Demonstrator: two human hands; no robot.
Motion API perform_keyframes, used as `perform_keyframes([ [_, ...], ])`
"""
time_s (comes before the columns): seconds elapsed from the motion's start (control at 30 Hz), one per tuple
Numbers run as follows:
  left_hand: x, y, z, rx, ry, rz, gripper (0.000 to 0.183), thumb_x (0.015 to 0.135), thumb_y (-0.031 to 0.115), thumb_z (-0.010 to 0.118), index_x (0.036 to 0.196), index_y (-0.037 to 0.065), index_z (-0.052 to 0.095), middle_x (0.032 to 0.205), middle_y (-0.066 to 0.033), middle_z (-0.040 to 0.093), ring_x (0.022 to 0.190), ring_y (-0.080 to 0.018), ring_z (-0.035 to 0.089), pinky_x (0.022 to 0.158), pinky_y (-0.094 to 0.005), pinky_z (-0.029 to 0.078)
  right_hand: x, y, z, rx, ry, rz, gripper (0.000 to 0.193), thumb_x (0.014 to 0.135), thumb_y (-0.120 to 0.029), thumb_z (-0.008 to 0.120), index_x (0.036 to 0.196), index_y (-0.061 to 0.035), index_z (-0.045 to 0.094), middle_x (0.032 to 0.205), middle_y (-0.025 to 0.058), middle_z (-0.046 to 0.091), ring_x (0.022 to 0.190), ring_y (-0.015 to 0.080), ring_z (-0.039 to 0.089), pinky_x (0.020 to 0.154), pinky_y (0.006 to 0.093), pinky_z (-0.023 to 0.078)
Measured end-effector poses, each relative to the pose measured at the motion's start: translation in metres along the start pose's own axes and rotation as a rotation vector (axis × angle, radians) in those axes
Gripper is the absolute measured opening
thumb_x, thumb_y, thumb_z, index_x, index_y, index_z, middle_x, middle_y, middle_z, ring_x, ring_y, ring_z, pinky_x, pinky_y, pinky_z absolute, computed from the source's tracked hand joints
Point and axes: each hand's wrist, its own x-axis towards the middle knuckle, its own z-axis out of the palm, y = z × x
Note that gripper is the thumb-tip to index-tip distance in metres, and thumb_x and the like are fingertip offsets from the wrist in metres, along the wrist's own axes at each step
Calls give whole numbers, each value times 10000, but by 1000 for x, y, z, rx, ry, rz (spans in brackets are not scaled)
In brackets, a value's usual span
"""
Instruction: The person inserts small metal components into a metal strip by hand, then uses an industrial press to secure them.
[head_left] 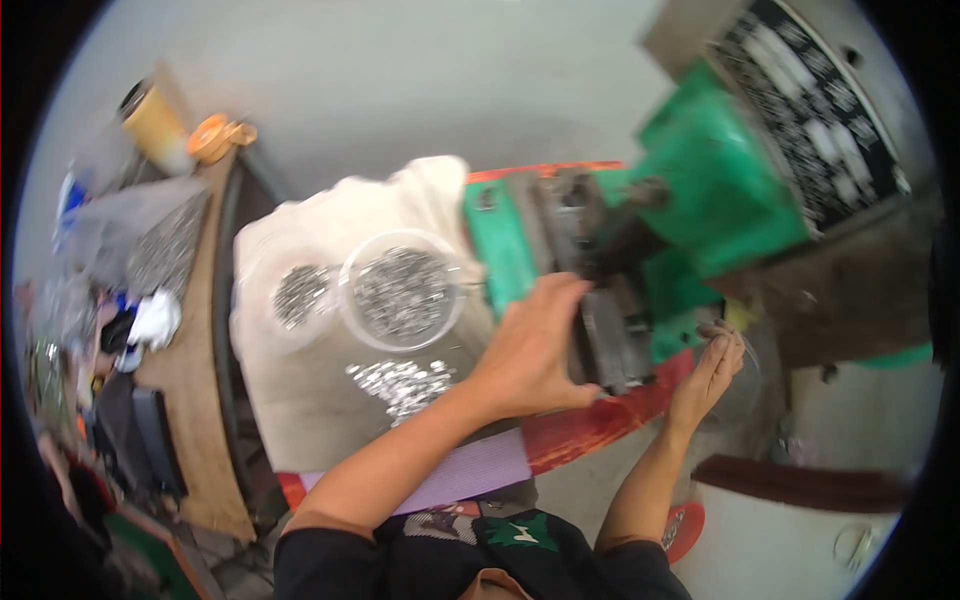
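My left hand (535, 345) reaches over a dark metal fixture (606, 335) on a green bench machine (720, 170). Its thumb and fingers are spread apart, with the thumb tip at the fixture's near end. If a small part lies at that tip, it is too blurred to make out. To the right of the fixture, my right hand (708, 378) is raised with its fingers drawn together. Something small and dark shows at the fingertips, but I cannot tell what it is. Left of my left forearm, small shiny metal pieces (405, 388) lie loose on a pale cloth (290, 400).
Two clear round tubs, one larger (345, 300) and one smaller (262, 325), hold metal pieces. A wooden shelf (190, 430) with bags and tape stands left. A clear container (740, 395) sits below my right hand, near a dark red bar (800, 485) and red bowl (684, 535).
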Motion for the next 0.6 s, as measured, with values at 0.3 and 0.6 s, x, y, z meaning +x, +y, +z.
perform_keyframes([
  [0.3,3,3,-1,-75,8,-10,988,551,275,868,1355,-4,364,1344,-211,405,1234,-386,453,948,-445,397,9,-14,24,24,-799,-102,262,1006,-146,498,1116,78,577,1210,137,532,1163,294,409,1058,396,281],
  [0.6,2,2,-1,-102,-38,-13,1012,542,265,887,1361,-15,362,1348,-207,388,1220,-383,467,942,-443,406,-15,-20,-10,225,-570,-79,250,990,-213,560,1043,32,551,1153,169,538,1088,281,509,950,379,375],
])
